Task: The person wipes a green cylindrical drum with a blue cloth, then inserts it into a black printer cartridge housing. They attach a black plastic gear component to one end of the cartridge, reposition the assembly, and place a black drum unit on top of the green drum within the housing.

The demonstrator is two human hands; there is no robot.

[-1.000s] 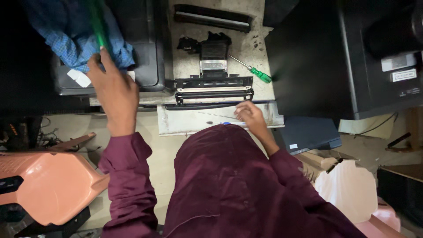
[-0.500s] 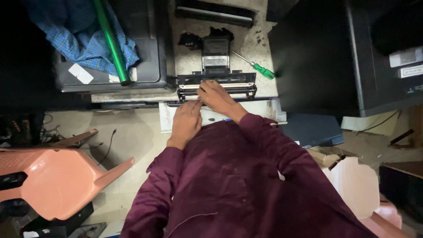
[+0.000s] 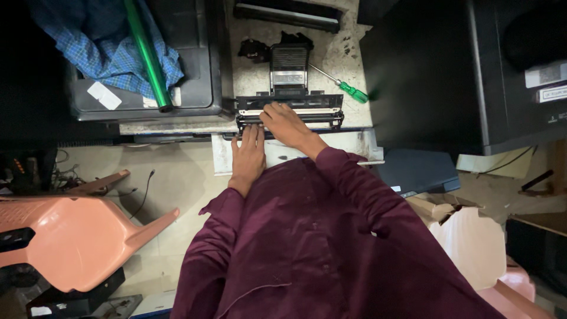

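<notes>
Resting at the worktop's [image 3: 354,59] front edge, the black cartridge unit [image 3: 289,112] is pressed by the flat, open left hand [image 3: 248,155] and right hand [image 3: 287,124], with the green-handled screwdriver [image 3: 347,87] left untouched nearby.

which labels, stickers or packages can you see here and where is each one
White sticker: tilted rectangle on the dark grey machine lid, top left, beside the blue checked cloth.
Pale labels: two stacked rectangles on the black machine, far right edge.
Cardboard box: brown, open flaps, lower right, with white wrapping in it.
No screens show.
</notes>
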